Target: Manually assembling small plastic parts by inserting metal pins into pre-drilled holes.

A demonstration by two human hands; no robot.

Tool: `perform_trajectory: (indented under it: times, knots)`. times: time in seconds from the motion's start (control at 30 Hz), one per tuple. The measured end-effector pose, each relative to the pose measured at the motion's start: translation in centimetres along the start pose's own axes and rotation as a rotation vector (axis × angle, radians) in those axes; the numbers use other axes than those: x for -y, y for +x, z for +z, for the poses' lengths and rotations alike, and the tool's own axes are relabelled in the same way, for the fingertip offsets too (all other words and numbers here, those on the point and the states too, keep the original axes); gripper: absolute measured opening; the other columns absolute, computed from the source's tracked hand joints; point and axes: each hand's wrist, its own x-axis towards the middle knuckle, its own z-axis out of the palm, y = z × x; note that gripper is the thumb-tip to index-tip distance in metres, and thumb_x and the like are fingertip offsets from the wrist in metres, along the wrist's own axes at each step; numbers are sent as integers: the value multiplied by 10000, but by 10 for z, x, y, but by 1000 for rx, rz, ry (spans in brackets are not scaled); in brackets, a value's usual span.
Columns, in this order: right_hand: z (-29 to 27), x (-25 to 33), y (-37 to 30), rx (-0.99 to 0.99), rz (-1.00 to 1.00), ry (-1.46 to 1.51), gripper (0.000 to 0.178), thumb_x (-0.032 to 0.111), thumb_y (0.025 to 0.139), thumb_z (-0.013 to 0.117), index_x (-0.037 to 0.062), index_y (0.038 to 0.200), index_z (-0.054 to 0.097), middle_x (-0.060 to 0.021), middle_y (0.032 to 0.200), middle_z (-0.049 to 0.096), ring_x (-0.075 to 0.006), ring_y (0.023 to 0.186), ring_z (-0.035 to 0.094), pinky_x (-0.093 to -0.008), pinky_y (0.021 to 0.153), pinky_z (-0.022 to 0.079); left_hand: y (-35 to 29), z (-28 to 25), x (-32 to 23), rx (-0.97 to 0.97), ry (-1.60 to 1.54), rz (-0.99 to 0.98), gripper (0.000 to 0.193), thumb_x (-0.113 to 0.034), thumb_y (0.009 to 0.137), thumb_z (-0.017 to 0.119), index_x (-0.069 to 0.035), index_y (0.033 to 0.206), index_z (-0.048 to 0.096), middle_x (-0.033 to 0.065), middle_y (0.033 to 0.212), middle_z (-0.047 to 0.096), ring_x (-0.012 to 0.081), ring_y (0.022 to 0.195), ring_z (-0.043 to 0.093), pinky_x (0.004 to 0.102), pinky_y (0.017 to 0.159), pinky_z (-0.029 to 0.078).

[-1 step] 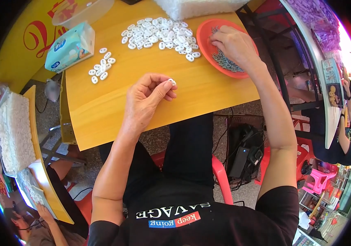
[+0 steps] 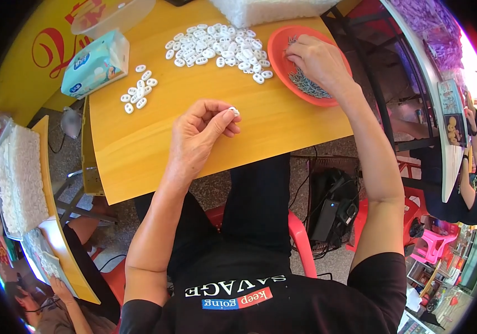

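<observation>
Now my left hand (image 2: 199,133) is up over the tabletop (image 2: 283,128), to the left of the orange plate (image 2: 276,50) and nearer to my body than it. The thumb and the first fingers (image 2: 222,123) are pinched closed on one small white piece (image 2: 233,111), an oval plastic part, and only its end shows beyond the fingertips. This piece is clear of the wood and apart from the others, so I judge it is already picked up and not lying loose.

My right hand (image 2: 316,58) lies in the orange plate itself, palm down, with the fingers bent into the grey metal bits (image 2: 308,86) that fill the bottom. The fingertips touch them, but the hand hides them from me, so I cannot tell if something is caught between them or if they only rest there.

Just left of the plate, almost touching its rim, is the big heap of white pieces (image 2: 216,47), spread flat. Further left from the plate is a small group of the same pieces (image 2: 138,89), well apart from the heap. Beyond this group, still further from the plate, a blue and white tissue pack (image 2: 93,64) stands at the tabletop's edge. Behind the plate, at the far edge, lies a bag of white material (image 2: 266,8).
</observation>
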Motion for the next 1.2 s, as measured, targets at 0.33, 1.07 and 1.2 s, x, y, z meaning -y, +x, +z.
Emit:
perform_trajectory:
  times: [0.33, 1.07, 1.2]
  knots:
    - [-10, 2, 2, -2, 241, 352, 120, 118, 831, 634, 12, 887, 631, -126, 844, 656, -258, 756, 650, -355, 695, 525, 2, -6, -2, -1, -3, -16, 162, -119, 940, 612, 21, 1020, 606, 103, 904, 670, 147, 776, 630, 268, 720, 505]
    - [-20, 9, -19, -211, 537, 1214, 247, 99, 920, 585, -21, 1125, 656, -7, 867, 633, -37, 671, 538, -190, 646, 481, -1, -10, 0, 11, -73, -5, 167, -140, 944, 611, 10, 1018, 610, 96, 908, 668, 138, 774, 625, 258, 721, 500]
    - [-23, 12, -17, -221, 570, 1255, 280, 91, 936, 571, -18, 1189, 624, -15, 873, 622, -49, 692, 541, -196, 662, 465, -1, -9, 0, 14, -69, -3, 163, -135, 945, 608, 11, 1019, 609, 98, 907, 668, 139, 774, 625, 257, 722, 498]
